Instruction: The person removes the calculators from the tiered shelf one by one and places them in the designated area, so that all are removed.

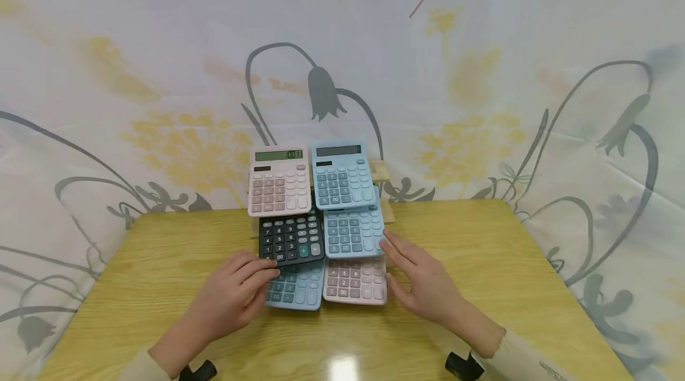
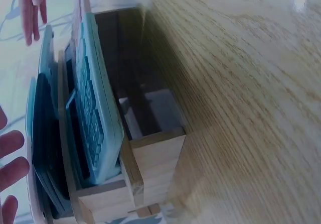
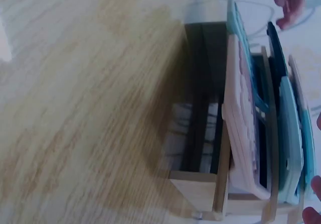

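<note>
Six calculators stand tilted back in two columns on a stepped wooden rack [image 2: 158,169]. At left, a pink calculator [image 1: 279,182] is on top, a black calculator [image 1: 291,238] in the middle and a blue one [image 1: 299,289] lowest. At right are a top blue calculator [image 1: 342,176], a middle blue calculator [image 1: 353,232] and a low pink calculator [image 1: 355,283]. My left hand [image 1: 232,292], fingers loosely bent, hovers by the black calculator's lower left corner. Beside the right column is my right hand [image 1: 428,283], fingertips close to the middle blue calculator's right edge. Neither hand grips anything.
The rack stands near the back of a yellow wood-grain table [image 1: 460,226]. Behind it hangs a pale flower-printed cloth [image 1: 342,24]. Dark wrist cameras sit at both wrists. In the right wrist view, a dark hollow [image 3: 203,83] shows under the rack's front.
</note>
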The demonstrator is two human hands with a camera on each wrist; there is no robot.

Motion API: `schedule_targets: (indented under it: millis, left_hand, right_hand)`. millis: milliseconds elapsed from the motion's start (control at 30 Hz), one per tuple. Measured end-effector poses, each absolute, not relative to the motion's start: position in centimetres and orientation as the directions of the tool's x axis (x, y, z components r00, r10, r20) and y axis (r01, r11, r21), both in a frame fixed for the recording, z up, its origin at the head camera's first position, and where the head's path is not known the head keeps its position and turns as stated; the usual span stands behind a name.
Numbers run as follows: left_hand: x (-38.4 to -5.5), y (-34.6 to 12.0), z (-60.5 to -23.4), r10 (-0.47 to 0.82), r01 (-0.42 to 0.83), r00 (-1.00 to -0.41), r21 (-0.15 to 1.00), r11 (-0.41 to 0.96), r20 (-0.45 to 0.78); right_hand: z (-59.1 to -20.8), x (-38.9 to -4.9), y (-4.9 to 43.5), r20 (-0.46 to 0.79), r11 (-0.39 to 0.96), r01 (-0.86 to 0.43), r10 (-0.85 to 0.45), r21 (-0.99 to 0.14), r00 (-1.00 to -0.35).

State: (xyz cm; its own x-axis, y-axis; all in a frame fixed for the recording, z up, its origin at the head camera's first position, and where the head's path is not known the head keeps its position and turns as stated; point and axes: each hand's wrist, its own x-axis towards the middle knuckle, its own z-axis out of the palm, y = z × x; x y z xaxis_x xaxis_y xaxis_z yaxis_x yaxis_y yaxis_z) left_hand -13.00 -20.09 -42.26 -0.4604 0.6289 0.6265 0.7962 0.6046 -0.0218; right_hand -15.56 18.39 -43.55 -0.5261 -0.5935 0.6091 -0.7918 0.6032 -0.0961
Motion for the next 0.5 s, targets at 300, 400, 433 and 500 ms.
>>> schedule_targets:
  millis: [300,400,433,500]
  left_hand:
    - [-12.9,-21.9,-43.2,0.456,0.723,-0.540,0.112,0.682,0.708]
    - [-13.1,-22.7,-43.6,0.377,0.689,-0.583,0.192,0.699,0.720]
    - [-13.1,-22.9,-43.8,0.351,0.680,-0.594,0.218,0.700,0.724]
    - [-13.2,-23.3,-44.2,0.292,0.656,-0.625,0.285,0.699,0.724]
  right_hand:
    - [-43.4,-16.7,19.2,0.701,0.603,-0.786,-0.501,-0.138,-0.507]
    - [-43.6,-17.1,19.5,0.726,0.603,-0.782,-0.466,-0.158,-0.506]
    - [-43.7,-17.2,19.6,0.734,0.600,-0.782,-0.455,-0.166,-0.505]
    - [-43.8,-17.5,19.7,0.745,0.599,-0.779,-0.431,-0.185,-0.509]
